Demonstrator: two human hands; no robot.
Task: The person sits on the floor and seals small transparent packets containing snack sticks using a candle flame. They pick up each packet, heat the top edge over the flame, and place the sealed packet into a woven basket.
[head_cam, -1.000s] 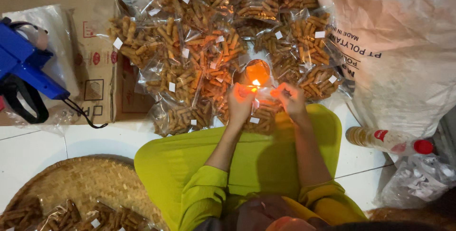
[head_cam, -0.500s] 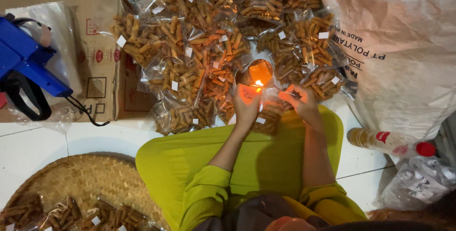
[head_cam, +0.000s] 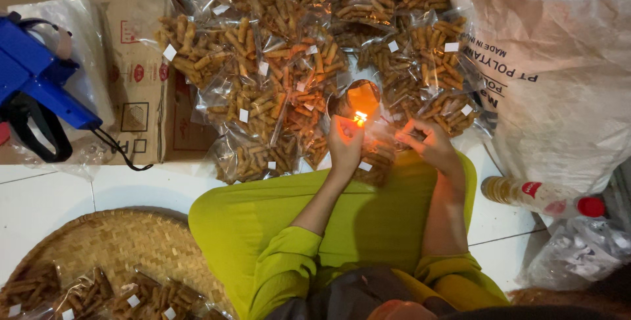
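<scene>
White tiled floor is the workspace, with the person sitting on it in bright green clothes, so no tabletop anywhere.

Far left, a blue handheld tool with a black strap lies on a flattened cardboard box. Below that, bottom left, a round woven tray holds a few clear bags of stick snacks, each with a little white label; I can't tell whether those are closed yet.

Moving toward the middle, a big heap of filled snack bags covers the floor in front of the knees. That pile looks like the finished lot, and it's much larger than what sits on the tray, so I'd guess most of the batch is through.

Center: a small flame burns in front of a shiny metal cup. The left hand is closed, pinching one edge of a small clear bag right at the flame. The right hand is also closed, pinching the other end of that bag's top, just beside the flame. So this bag looks mid-seal, not yet added to the heap.

Right side, a large white woven sack leans in, with a plastic bottle with a red cap lying by it and crumpled clear plastic below.
</scene>
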